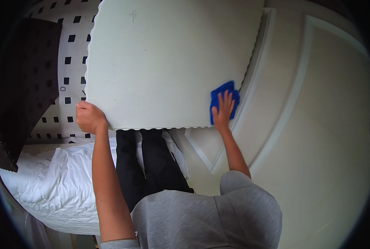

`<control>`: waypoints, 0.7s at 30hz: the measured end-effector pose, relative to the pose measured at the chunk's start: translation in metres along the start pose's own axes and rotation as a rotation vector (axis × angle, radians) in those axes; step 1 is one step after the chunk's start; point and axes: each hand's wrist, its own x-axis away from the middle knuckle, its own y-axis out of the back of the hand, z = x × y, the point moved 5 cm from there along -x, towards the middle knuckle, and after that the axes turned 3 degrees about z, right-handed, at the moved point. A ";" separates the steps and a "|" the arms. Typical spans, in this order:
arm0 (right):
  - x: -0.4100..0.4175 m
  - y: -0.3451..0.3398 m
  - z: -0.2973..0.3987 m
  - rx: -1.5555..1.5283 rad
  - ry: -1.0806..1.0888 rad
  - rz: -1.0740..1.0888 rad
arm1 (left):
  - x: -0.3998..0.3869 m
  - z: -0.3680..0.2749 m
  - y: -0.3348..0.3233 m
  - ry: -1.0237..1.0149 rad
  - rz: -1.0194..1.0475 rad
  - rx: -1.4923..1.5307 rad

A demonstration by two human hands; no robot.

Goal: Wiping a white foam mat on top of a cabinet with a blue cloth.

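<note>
A large white panel (172, 68) with scalloped edges extends before me, its near edge above my thighs. My left hand (90, 117) is closed around its near left corner. Near the opposite corner, my right hand (224, 107) presses a folded blue cloth (215, 97) against the panel's surface. The fingers of that hand are spread over the cloth and cover part of it. A faint dark scribble (133, 15) and a few small specks mark the white surface. What lies beneath the panel is hidden.
White rumpled bedding (63, 183) lies under and beside my black-trousered legs (160, 158). A white covering with black squares (74, 65) spreads at the left, near a glossy dark brown panel (29, 74). A cream wall with raised moulding (300, 87) rises on the right.
</note>
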 end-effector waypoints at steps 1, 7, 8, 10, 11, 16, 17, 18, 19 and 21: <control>-0.038 0.006 -0.017 0.041 -0.010 -0.086 | 0.000 -0.001 0.000 0.016 -0.008 -0.002; -0.281 0.066 -0.040 0.108 -0.305 -0.294 | 0.007 -0.015 -0.002 -0.045 -0.027 0.044; -0.299 0.066 -0.021 0.100 -0.317 -0.290 | 0.007 -0.012 -0.001 -0.028 -0.037 0.035; -0.295 0.048 0.023 0.124 -0.134 -0.301 | 0.005 -0.009 -0.003 -0.034 -0.051 0.066; -0.267 0.028 0.063 0.096 0.064 -0.260 | 0.003 -0.004 -0.001 -0.023 -0.059 0.061; -0.063 -0.035 0.208 0.037 0.680 0.219 | 0.008 -0.006 -0.003 -0.005 0.018 0.092; -0.046 -0.037 0.216 -0.004 0.710 0.250 | 0.008 -0.006 -0.006 0.009 0.010 0.099; -0.052 -0.037 0.209 -0.005 0.728 0.252 | 0.009 -0.006 -0.004 -0.035 -0.047 0.100; -0.068 -0.030 0.190 -0.006 0.635 0.182 | 0.010 -0.006 -0.002 -0.078 -0.104 0.098; -0.118 -0.008 0.149 0.041 0.385 0.034 | 0.008 -0.004 0.002 -0.063 -0.104 0.098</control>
